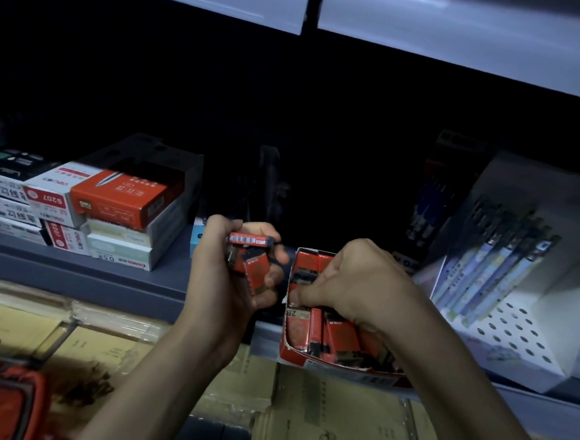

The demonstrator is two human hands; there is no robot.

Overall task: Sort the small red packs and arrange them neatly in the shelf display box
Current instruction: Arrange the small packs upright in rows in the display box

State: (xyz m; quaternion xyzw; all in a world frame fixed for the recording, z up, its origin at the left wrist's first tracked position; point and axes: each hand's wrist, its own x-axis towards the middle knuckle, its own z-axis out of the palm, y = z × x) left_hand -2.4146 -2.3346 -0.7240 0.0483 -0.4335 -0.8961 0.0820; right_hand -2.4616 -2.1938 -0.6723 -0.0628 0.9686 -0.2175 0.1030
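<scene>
Reading "2B", red packs (339, 335) in display box (339, 372)

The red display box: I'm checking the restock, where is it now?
In the head view the red display box stands on the grey shelf, right of centre, under the right hand, with the white pen stand to its right.

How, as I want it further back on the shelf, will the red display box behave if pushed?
The display box looks like thin card, torn at its left rim, so its walls would probably flex. It looks filled with red packs, so likely slides as one weighty block. Low and wide, it seems unlikely to tip.
</scene>
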